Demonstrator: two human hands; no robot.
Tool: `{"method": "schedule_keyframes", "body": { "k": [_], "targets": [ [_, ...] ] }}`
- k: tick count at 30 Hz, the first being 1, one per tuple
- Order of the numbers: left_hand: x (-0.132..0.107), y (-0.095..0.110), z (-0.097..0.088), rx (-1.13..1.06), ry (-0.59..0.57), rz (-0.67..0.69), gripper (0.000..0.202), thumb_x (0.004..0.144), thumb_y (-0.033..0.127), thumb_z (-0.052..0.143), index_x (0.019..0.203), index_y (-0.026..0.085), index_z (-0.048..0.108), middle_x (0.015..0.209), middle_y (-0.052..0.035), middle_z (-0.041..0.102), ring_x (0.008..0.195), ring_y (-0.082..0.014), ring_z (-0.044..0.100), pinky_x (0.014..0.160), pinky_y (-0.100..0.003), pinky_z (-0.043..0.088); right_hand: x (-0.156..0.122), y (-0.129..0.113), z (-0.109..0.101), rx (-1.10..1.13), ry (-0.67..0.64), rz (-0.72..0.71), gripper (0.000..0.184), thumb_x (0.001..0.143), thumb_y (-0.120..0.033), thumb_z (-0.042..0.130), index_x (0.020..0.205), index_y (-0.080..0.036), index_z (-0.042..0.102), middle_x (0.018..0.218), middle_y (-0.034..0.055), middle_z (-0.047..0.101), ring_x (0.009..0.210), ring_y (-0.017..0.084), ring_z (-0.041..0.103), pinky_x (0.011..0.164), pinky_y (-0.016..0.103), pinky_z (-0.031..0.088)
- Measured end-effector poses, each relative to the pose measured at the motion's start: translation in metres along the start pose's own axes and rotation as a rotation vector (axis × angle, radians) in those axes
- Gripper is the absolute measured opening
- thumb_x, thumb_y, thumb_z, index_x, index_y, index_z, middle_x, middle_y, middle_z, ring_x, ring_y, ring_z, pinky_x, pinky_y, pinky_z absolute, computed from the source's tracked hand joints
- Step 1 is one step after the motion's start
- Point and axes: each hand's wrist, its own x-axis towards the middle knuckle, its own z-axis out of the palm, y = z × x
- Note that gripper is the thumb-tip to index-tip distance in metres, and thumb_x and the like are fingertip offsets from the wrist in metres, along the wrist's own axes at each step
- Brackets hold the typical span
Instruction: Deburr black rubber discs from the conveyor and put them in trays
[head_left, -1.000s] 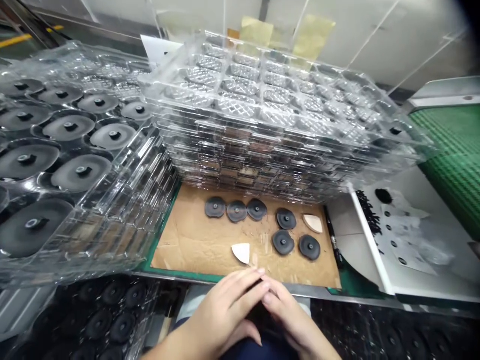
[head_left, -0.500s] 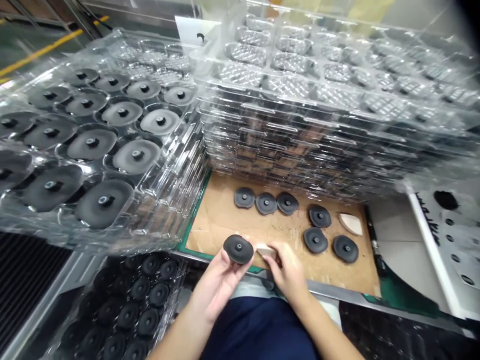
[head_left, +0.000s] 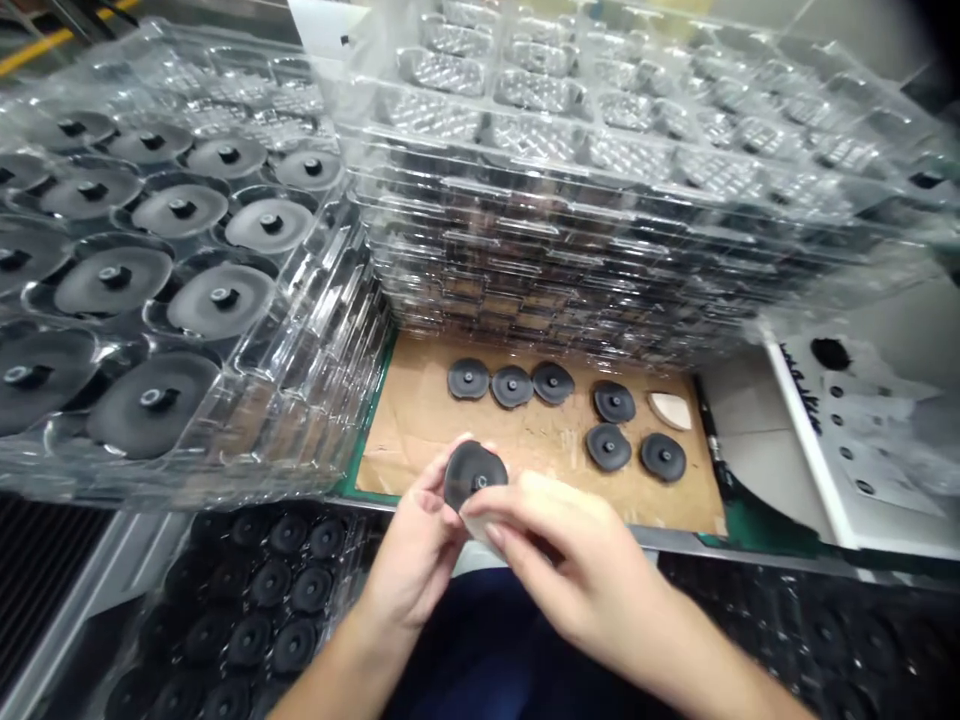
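Note:
My left hand (head_left: 416,550) grips a black rubber disc (head_left: 472,473) by its edge, just above the near edge of the cardboard sheet (head_left: 420,430). My right hand (head_left: 570,565) is closed on a small white wedge-shaped piece (head_left: 474,524) and presses it against the disc's lower edge. Several more black discs (head_left: 511,386) lie in a row on the cardboard, others (head_left: 607,447) to their right. A second white wedge (head_left: 670,410) rests at the cardboard's right end.
A tall stack of clear plastic trays (head_left: 600,200) stands behind the cardboard. Another tray stack holding large black discs (head_left: 150,300) is on the left. A tray of small black discs (head_left: 247,600) sits low at left. White paper with holes (head_left: 862,440) lies right.
My right hand picked the white wedge off the cardboard and brought it against the disc held in my left hand. The view shifted slightly right and down.

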Motion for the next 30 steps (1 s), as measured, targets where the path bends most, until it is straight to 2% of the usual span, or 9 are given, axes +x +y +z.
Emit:
{"method": "schedule_keyframes", "body": {
  "k": [5,9,13,18,22,25,27,28,30],
  "targets": [
    [-0.002,0.002,0.013,0.028,-0.112,0.026,0.046,0.055,0.03,0.085,0.099,0.024,0.073,0.099,-0.0033,0.074,0.088,-0.0168,0.069,0.079,-0.02,0.054,-0.007,0.0,-0.005,-0.087,0.261,-0.1,0.025,0.092,-0.011,0.043,0.112,-0.014,0.058,0.093,0.0069,0.067,0.086,0.014,0.062,0.081,0.025,0.051],
    [-0.004,0.002,0.02,0.049,-0.044,0.022,0.052,0.05,0.021,0.088,0.099,0.03,0.072,0.1,0.0015,0.075,0.088,-0.0152,0.069,0.079,-0.019,0.054,-0.017,-0.001,-0.011,0.051,0.083,-0.063,0.022,0.09,-0.009,0.049,0.106,-0.018,0.06,0.086,0.0023,0.066,0.076,0.01,0.062,0.073,0.017,0.052],
    [-0.005,-0.006,0.028,0.093,-0.086,-0.021,0.05,0.049,0.031,0.088,0.096,0.023,0.074,0.096,-0.0041,0.075,0.088,-0.0205,0.069,0.081,-0.025,0.055,-0.016,0.004,-0.018,-0.082,0.253,-0.08,0.023,0.092,-0.012,0.043,0.108,-0.016,0.059,0.088,0.0055,0.066,0.08,0.015,0.06,0.075,0.027,0.052],
    [-0.01,-0.005,0.034,0.087,-0.056,-0.061,0.053,0.045,0.022,0.09,0.094,0.031,0.074,0.097,0.0031,0.076,0.088,-0.0144,0.069,0.081,-0.019,0.054,-0.045,0.011,-0.038,0.069,0.046,-0.043,0.022,0.09,-0.011,0.05,0.107,-0.021,0.06,0.081,-0.0004,0.064,0.069,0.009,0.06,0.065,0.018,0.051],
    [-0.009,-0.01,0.044,0.045,-0.092,-0.079,0.056,0.043,0.02,0.09,0.096,0.03,0.073,0.098,0.0042,0.075,0.089,-0.012,0.069,0.078,-0.014,0.052,-0.061,0.016,-0.053,-0.092,0.185,0.085,0.02,0.09,-0.011,0.052,0.104,-0.02,0.062,0.081,0.0012,0.065,0.069,0.011,0.059,0.063,0.021,0.048],
    [-0.009,-0.017,0.054,0.068,-0.133,-0.148,0.048,0.058,0.018,0.083,0.104,0.026,0.07,0.097,0.0019,0.073,0.093,-0.0148,0.068,0.081,-0.019,0.052,-0.049,0.021,-0.061,-0.239,0.313,-0.146,0.023,0.092,-0.011,0.046,0.105,-0.016,0.065,0.077,0.0035,0.065,0.069,0.015,0.054,0.065,0.028,0.043],
    [-0.01,-0.019,0.058,0.104,-0.167,-0.207,0.041,0.067,0.023,0.077,0.108,0.023,0.069,0.097,0.0014,0.073,0.097,-0.0182,0.067,0.086,-0.025,0.051,-0.038,0.027,-0.066,-0.186,0.228,-0.351,0.029,0.094,-0.012,0.04,0.102,-0.019,0.068,0.072,0.0013,0.064,0.064,0.014,0.048,0.065,0.03,0.039],
    [-0.011,-0.018,0.059,0.123,-0.189,-0.231,0.037,0.069,0.024,0.076,0.106,0.022,0.07,0.095,0.0018,0.073,0.097,-0.0183,0.067,0.087,-0.025,0.051,-0.034,0.03,-0.069,-0.134,0.15,-0.389,0.032,0.095,-0.012,0.038,0.101,-0.02,0.068,0.072,0.0002,0.064,0.063,0.013,0.046,0.065,0.03,0.038],
    [-0.011,-0.017,0.06,0.157,-0.219,-0.265,0.03,0.068,0.021,0.077,0.097,0.019,0.073,0.088,0.0028,0.074,0.088,-0.0167,0.069,0.083,-0.023,0.052,-0.032,0.032,-0.072,-0.101,0.065,-0.307,0.033,0.094,-0.011,0.038,0.1,-0.02,0.069,0.075,0.0,0.065,0.065,0.013,0.045,0.067,0.03,0.037]
  ]
}}
